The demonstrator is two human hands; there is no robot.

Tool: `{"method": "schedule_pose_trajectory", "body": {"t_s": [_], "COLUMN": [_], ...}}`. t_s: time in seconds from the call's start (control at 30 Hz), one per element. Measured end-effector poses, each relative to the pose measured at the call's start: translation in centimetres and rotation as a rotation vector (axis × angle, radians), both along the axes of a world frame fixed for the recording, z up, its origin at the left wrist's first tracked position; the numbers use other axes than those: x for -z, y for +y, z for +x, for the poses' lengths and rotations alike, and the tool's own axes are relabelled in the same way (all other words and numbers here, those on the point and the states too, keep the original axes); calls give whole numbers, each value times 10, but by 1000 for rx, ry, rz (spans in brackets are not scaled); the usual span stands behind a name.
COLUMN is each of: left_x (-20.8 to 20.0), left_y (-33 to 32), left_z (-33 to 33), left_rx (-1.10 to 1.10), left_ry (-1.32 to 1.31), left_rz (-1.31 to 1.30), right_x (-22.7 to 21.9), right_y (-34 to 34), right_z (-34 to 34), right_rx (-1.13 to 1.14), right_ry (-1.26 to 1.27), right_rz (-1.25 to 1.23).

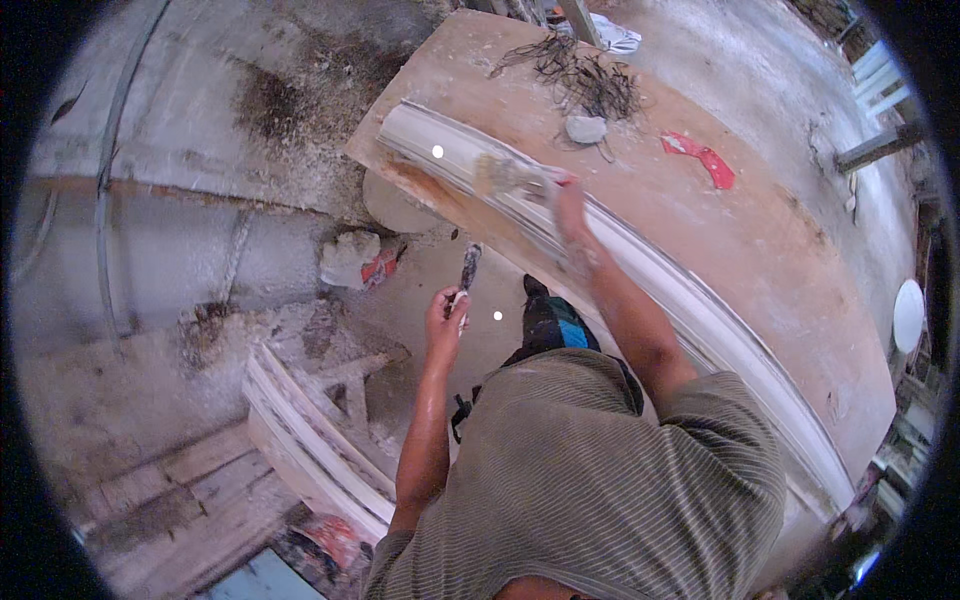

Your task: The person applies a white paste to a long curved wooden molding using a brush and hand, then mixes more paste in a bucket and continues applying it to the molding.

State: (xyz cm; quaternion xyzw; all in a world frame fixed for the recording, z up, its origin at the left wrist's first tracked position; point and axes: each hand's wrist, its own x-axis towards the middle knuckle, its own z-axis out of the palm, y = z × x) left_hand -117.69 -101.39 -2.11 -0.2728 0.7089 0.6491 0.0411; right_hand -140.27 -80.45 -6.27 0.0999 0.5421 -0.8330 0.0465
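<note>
- The left hand (447, 318) hangs low beside the body, fingers closed round the handle of a small tool (466, 275) that points up and away; it looks like a narrow trowel or scraper, though the blade is too dark to tell for sure.
- Left of that hand, on the floor, lies a second white moulding (310, 440) on planks, with a pale broken lump (350, 260) of plaster beyond it.
- The right hand (570, 205) reaches forward and grips a wet, plaster-laden brush (510, 175), its head lying on the long curved plaster moulding (640, 270).
- That moulding runs under the right hand, from far left to near right along the edge of the brown board table (760, 250).
- Beyond the right hand lie a tangle of dark fibre (585, 80), a grey lump (586, 128) and red scraps (700, 158).
- Judged from this, the stroke goes best kept along the moulding's grooves, with light, even pressure so the profile stays crisp.
</note>
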Motion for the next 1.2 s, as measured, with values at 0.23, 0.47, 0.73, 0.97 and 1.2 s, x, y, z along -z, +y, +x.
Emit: {"method": "schedule_pose_trajectory", "body": {"t_s": [0.23,0.47,0.73,0.97,1.2], "left_x": [3,26,-16,14,33], "left_y": [-124,-229,-361,-385,-336], "left_z": [-76,-215,-406,-466,-474], "left_rx": [-144,37,292,477,459], "left_ry": [-60,-31,40,9,-87], "left_rz": [119,176,154,201,521], "right_x": [-34,6,-1,8,4], "right_y": [77,-105,-327,-232,-240], "right_z": [65,-51,-243,-258,-251], "right_rx": [447,500,551,538,351], "right_ry": [-101,-119,-152,-312,-261], "right_rz": [473,320,398,377,344]}}
